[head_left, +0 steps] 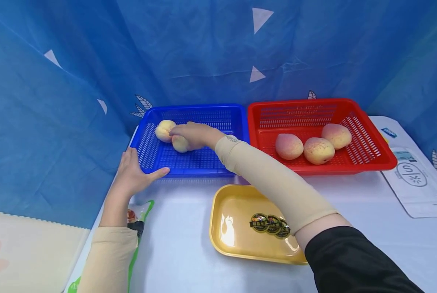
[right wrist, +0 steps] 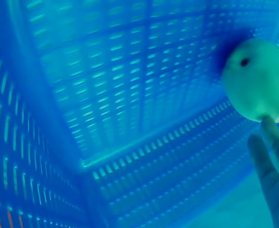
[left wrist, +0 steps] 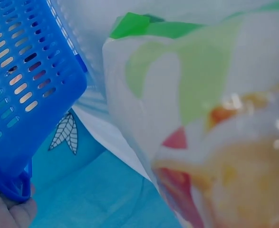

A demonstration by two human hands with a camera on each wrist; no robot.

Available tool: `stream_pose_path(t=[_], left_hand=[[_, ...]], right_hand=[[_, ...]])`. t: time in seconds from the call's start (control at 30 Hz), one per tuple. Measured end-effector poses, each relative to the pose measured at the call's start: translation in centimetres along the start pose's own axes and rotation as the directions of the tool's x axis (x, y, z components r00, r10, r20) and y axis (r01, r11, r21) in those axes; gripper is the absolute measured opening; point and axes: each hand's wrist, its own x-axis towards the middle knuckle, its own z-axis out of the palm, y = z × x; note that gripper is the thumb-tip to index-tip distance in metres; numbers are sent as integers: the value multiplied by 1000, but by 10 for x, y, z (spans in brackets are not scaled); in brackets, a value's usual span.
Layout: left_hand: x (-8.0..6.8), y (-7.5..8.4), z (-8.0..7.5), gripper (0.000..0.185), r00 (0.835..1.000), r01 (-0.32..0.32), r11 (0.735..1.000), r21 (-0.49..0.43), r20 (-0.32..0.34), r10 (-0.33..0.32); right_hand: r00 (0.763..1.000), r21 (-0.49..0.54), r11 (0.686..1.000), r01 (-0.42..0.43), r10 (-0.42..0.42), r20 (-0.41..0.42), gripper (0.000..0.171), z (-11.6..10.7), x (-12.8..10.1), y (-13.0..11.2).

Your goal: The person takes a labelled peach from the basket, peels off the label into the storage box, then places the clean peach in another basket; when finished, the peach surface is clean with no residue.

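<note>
Gripping one peach (head_left: 180, 144), right hand (head_left: 196, 133) appears mid-work, release outstanding; second peach (head_left: 165, 130) beside it; left hand (head_left: 131, 176), spread, at blue basket (head_left: 200, 173).

Free room: the white table (head_left: 178, 244) is lying open at lower centre-left, between the green-edged packet (head_left: 139, 224) and yellow tray (head_left: 236, 207). Obstacles: the right sleeve (head_left: 273, 175) is spanning the tray (covering its upper-right corner); blue basket (head_left: 200, 172) and red basket (head_left: 335, 168) are walling off upper centre.
</note>
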Motion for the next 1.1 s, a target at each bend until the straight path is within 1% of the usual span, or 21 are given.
stream_pose_path(t=[0.13,0.23,0.37,0.5,0.57,0.63,0.77,0.87,1.1], left_hand=[[0,1,1,139,1000,1,1000,7,-2,-1],[0,1,1,139,1000,4,1000,6,-6,-4],[0,2,1,139,1000,8,1000,3,-9,-8],[0,2,1,139,1000,4,1000,3,-7,-4],[-1,2,1,139,1000,2,1000,2,-5,-2],[-1,2,0,139,1000,5,1000,-2,-2,-5],[-2,2,0,139,1000,10,1000,-6,1,-10],[-3,2,-1,139,1000,14,1000,-10,2,-14],[-2,1,-1,140,1000,17,1000,-11,2,-17]], right_hand=[[998,-41,997,-65,66,17,76,4,-2,2],[995,-44,994,-96,96,-1,82,9,-3,7],[993,-53,993,-110,107,-51,79,16,0,14],[991,-34,993,-112,109,-83,71,18,1,18],[990,-14,994,-112,110,-87,65,18,1,19],[990,-6,993,-116,115,-83,65,19,1,20],[991,-42,992,-123,120,-64,75,20,3,22],[991,-67,989,-131,128,-49,79,21,3,22],[989,-107,984,-142,138,-52,66,17,3,20]])
